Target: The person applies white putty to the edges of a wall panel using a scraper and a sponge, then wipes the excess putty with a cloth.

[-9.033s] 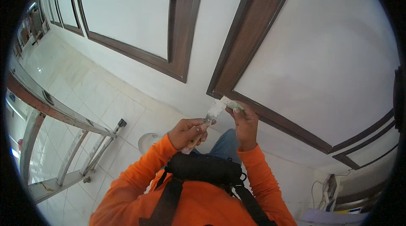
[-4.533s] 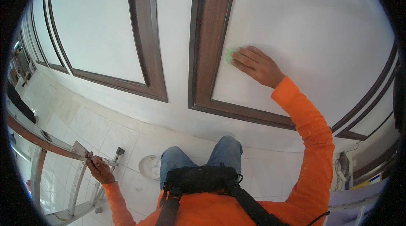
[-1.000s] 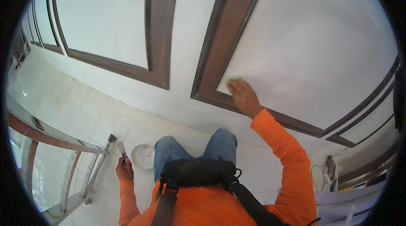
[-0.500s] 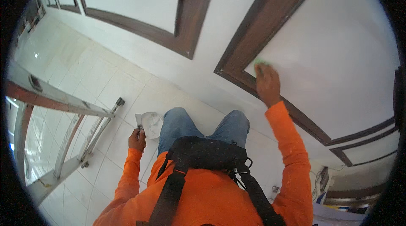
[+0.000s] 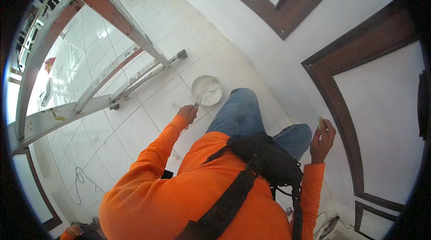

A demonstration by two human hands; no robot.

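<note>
My left hand (image 5: 187, 113) grips a putty knife (image 5: 198, 100) whose blade reaches into a round white bucket of filler (image 5: 207, 90) on the tiled floor in front of my knees. My right hand (image 5: 323, 135) is lowered beside my right knee and pinches a small pale pad (image 5: 320, 122), close to the dark brown frame (image 5: 348, 141) of the white wall panel. I wear an orange long-sleeved top, blue jeans and a black chest harness.
An aluminium stepladder (image 5: 112, 71) spattered with paint stands to my left on white floor tiles (image 5: 134, 127). White wall panels with dark brown frames (image 5: 292, 11) run ahead and to the right. A thin cable (image 5: 81, 181) lies on the floor at lower left.
My view has tipped down toward the floor. My right hand came off the wall panel and dropped beside my knee; my left hand moved the putty knife into the bucket.
</note>
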